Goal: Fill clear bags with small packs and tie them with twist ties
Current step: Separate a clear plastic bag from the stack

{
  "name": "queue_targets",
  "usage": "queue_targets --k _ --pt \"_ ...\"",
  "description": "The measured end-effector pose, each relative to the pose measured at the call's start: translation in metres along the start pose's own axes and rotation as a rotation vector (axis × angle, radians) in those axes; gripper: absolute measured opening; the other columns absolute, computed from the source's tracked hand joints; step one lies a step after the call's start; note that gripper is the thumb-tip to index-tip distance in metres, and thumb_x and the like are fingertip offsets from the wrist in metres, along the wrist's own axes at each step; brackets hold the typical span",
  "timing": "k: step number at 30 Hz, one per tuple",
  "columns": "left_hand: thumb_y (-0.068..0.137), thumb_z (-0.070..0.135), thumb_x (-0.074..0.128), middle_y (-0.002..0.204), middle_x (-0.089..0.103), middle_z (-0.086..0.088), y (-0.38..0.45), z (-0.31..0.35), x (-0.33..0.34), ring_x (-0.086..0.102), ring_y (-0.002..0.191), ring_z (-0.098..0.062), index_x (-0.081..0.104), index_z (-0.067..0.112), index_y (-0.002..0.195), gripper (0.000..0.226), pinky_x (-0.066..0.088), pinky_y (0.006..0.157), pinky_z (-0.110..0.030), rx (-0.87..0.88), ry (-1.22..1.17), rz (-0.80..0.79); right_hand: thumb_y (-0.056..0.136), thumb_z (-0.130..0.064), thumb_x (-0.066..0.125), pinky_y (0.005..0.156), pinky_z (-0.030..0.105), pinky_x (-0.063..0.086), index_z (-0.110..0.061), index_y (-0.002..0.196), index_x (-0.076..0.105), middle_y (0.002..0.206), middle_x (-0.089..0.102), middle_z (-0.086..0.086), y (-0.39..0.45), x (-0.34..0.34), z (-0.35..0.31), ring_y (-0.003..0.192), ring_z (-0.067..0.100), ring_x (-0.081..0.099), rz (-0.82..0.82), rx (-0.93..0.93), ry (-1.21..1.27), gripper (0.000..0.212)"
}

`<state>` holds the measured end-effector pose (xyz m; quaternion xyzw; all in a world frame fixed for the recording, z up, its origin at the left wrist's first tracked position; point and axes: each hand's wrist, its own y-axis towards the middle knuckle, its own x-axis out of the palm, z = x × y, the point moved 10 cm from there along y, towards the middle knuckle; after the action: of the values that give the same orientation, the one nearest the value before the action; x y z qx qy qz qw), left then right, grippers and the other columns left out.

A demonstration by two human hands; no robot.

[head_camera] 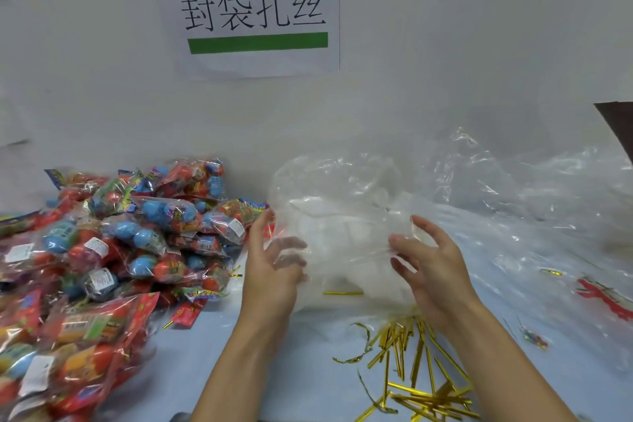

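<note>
White wall (445, 45) rises behind a pale blue table (308, 370), and a paper sign (253, 10) with four Chinese characters and a green bar hangs on it, far centre. On the left half of the table lies a big heap of small packs (102, 250), colourful wrappers with blue and red round pieces inside, some already grouped in clear film. Loose clear plastic sheeting (513, 199) is piled on the far right. Gold twist ties (411, 370) are scattered on the near right, with one single gold tie (342, 293) lying near the middle, under the bag's edge.

At the centre, a clear bag (342, 233) stands puffed up between both hands and looks empty. The left hand (274, 264) holds the bag's left side, its fingers curled inside the film and the thumb up on the outside. The right hand (428, 264) grips the right side, fingers bent into the plastic. Both forearms reach in from the near edge.
</note>
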<state>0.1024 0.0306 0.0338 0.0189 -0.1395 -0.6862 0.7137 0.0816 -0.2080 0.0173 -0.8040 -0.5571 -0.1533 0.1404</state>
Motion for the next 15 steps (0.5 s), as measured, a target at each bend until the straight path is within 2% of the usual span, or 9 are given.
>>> queue_targets --k 2,5,7,9,11,13,15 --pt "0.078 -0.026 0.036 0.082 0.066 0.008 0.001 -0.003 -0.007 0.054 0.065 -0.008 0.049 0.061 0.111 0.094 0.047 0.056 -0.020 -0.044 -0.049 0.064 0.091 -0.007 0.066 0.071 0.031 0.051 -0.027 0.137 0.053 0.100 0.065 0.009 -0.001 0.006 -0.003 0.074 0.016 0.065 -0.066 -0.003 0.130 0.052" --pt "0.072 -0.031 0.027 0.081 0.061 0.001 0.001 -0.007 -0.005 0.047 0.059 -0.010 0.059 0.055 0.109 0.099 0.041 0.051 -0.019 -0.100 -0.128 0.055 0.089 -0.031 0.067 0.053 0.027 0.050 -0.040 0.140 0.048 0.106 0.057 0.009 -0.003 0.010 0.000 0.061 0.018 0.061 -0.138 0.093 0.309 0.056" --pt "0.070 -0.032 0.025 0.075 0.061 0.002 0.000 -0.006 -0.001 0.043 0.057 -0.010 0.064 0.056 0.103 0.102 0.036 0.048 -0.020 -0.120 -0.144 0.033 0.085 -0.038 0.070 0.048 0.024 0.048 -0.035 0.142 0.045 0.110 0.058 0.009 -0.003 0.009 0.006 0.059 0.015 0.057 -0.149 0.158 0.276 0.062" --pt "0.073 -0.030 0.027 0.078 0.060 0.004 0.000 -0.003 -0.007 0.040 0.059 -0.011 0.065 0.055 0.105 0.098 0.034 0.050 -0.022 -0.111 -0.108 0.072 0.093 -0.025 0.067 0.052 0.022 0.048 -0.018 0.132 0.053 0.102 0.061 0.005 -0.001 0.003 0.004 0.061 0.011 0.055 -0.119 0.131 0.268 0.042" --pt "0.072 -0.031 0.028 0.087 0.064 0.008 0.001 -0.002 -0.021 0.039 0.061 -0.012 0.065 0.051 0.107 0.097 0.035 0.053 -0.025 -0.105 -0.101 0.151 0.095 -0.006 0.062 0.064 0.023 0.050 -0.011 0.120 0.062 0.087 0.065 0.003 0.004 -0.013 -0.006 0.066 0.011 0.058 0.014 0.018 0.240 0.026" --pt "0.067 -0.032 0.025 0.101 0.065 0.003 0.001 -0.002 -0.030 0.038 0.060 -0.013 0.064 0.046 0.111 0.099 0.035 0.054 -0.026 -0.119 -0.141 0.214 0.094 -0.002 0.064 0.072 0.026 0.050 -0.008 0.116 0.066 0.083 0.070 0.004 0.006 -0.028 -0.016 0.074 0.014 0.064 0.139 -0.072 0.180 0.023" --pt "0.069 -0.032 0.023 0.109 0.063 -0.002 0.000 -0.002 -0.035 0.038 0.059 -0.012 0.062 0.043 0.116 0.097 0.037 0.055 -0.027 -0.118 -0.149 0.258 0.094 -0.005 0.067 0.072 0.029 0.052 -0.011 0.107 0.067 0.090 0.070 0.005 0.006 -0.036 -0.019 0.082 0.017 0.066 0.198 -0.116 0.138 0.015"
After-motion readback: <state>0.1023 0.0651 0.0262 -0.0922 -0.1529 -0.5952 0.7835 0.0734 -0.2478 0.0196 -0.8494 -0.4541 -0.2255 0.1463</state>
